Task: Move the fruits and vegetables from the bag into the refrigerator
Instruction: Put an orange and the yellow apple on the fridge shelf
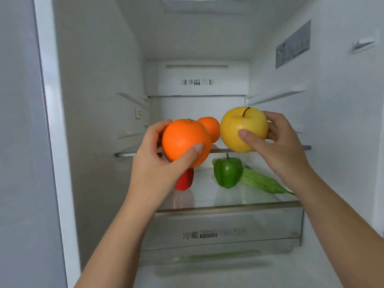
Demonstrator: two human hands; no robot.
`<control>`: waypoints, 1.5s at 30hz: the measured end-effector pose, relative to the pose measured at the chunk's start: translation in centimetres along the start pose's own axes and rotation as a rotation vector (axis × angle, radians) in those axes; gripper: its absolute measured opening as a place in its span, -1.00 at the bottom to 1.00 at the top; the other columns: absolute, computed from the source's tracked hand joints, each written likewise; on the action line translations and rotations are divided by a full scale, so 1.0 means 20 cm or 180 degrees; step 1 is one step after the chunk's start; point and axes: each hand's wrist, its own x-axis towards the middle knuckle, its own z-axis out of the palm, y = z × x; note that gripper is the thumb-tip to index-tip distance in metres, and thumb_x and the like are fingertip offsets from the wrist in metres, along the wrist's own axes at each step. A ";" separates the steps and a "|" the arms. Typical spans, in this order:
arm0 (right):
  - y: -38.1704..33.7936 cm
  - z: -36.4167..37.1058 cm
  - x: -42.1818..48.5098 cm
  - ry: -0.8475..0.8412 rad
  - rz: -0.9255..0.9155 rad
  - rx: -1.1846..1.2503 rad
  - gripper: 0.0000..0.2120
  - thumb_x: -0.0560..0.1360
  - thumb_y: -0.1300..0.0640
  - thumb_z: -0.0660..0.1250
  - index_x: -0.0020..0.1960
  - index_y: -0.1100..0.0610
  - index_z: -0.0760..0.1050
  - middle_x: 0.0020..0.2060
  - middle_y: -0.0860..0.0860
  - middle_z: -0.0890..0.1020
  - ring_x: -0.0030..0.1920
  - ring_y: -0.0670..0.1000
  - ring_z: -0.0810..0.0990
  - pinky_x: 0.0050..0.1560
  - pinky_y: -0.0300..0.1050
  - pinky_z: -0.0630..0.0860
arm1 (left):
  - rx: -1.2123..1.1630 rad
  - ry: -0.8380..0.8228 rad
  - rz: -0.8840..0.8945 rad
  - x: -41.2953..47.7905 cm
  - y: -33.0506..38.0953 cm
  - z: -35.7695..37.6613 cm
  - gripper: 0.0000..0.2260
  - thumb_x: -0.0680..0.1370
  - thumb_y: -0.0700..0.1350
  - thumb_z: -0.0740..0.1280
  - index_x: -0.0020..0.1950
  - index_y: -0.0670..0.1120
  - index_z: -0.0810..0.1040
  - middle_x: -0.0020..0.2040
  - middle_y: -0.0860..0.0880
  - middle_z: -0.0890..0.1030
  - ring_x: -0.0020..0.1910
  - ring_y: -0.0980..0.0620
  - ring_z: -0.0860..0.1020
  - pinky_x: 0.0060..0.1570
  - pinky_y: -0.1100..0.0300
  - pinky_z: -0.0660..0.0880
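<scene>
Inside an open refrigerator [93,84], a left hand [153,161] clasps an orange [185,142] and a right hand [278,140] a yellow apple [243,129], both level with the glass shelf [270,148] just beyond, the apple nearer its edge.

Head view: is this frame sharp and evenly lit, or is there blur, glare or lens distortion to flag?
Head view: soft, even lighting and no harsh glare; the orange in the left hand and the yellow apple in the right hand are fairly sharp; the green pepper reflects faintly in the glass shelf; wide-angle bowing bends the door frame; the edges look smeared.
</scene>
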 end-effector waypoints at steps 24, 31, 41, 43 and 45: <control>0.44 0.04 0.80 -0.1318 0.1356 -0.0581 -0.60 0.41 0.05 0.42 0.11 0.17 0.32 0.04 0.09 0.43 0.05 0.08 0.48 0.06 -0.02 0.52 | 0.0819 -0.0905 -0.1414 0.80 -0.36 0.19 -0.39 0.44 -0.07 0.44 0.39 -0.16 0.23 0.25 -0.15 0.38 0.10 -0.09 0.43 0.03 0.08 0.42; 0.50 0.04 0.83 -0.1550 0.1558 -0.0367 -0.48 0.42 0.02 0.41 0.26 0.22 0.33 0.17 0.15 0.48 0.11 0.10 0.52 0.01 -0.07 0.48 | 0.0461 -0.1188 -0.1746 0.82 -0.44 0.18 -0.38 0.43 -0.20 0.43 0.41 -0.20 0.22 0.31 -0.17 0.36 0.19 -0.14 0.44 0.13 0.05 0.43; 0.51 0.05 0.82 -0.1526 0.1462 -0.0462 -0.43 0.43 -0.01 0.39 0.33 0.15 0.26 0.18 0.13 0.44 0.12 0.11 0.49 0.07 -0.03 0.46 | 0.0795 -0.1330 -0.1592 0.80 -0.45 0.16 -0.30 0.34 -0.08 0.53 0.38 -0.04 0.26 0.27 -0.09 0.38 0.18 -0.12 0.42 0.11 0.01 0.43; 0.52 0.04 0.82 -0.1508 0.1425 -0.0486 -0.41 0.43 -0.01 0.39 0.35 0.14 0.24 0.18 0.12 0.42 0.13 0.12 0.48 0.06 -0.04 0.46 | 0.0832 -0.1331 -0.1543 0.80 -0.45 0.16 -0.35 0.38 -0.11 0.49 0.38 -0.05 0.26 0.26 -0.09 0.38 0.16 -0.11 0.43 0.07 0.04 0.44; 0.52 0.04 0.81 -0.1474 0.1380 -0.0528 -0.39 0.42 0.00 0.40 0.36 0.14 0.23 0.19 0.11 0.40 0.15 0.11 0.46 0.07 -0.04 0.46 | 0.0835 -0.1315 -0.1501 0.79 -0.44 0.15 -0.35 0.38 -0.13 0.48 0.39 -0.05 0.26 0.26 -0.11 0.38 0.16 -0.11 0.43 0.07 0.04 0.45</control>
